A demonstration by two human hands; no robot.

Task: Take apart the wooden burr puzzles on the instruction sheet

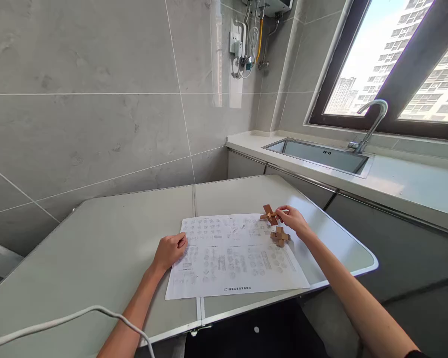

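Note:
A white instruction sheet (235,258) printed with small diagrams lies flat on a grey folding table (97,233). My left hand (170,250) rests on the sheet's left edge with its fingers curled in, holding nothing that I can see. My right hand (291,219) reaches to the sheet's far right corner and pinches a small wooden puzzle piece (269,214) with its fingertips. A second wooden interlocking puzzle (280,236) sits on the sheet just under that wrist, untouched.
A white cable (63,320) runs across the table's near left corner. To the right, a counter holds a steel sink (317,155) and a curved tap (371,122) under a window. Tiled walls stand behind the table.

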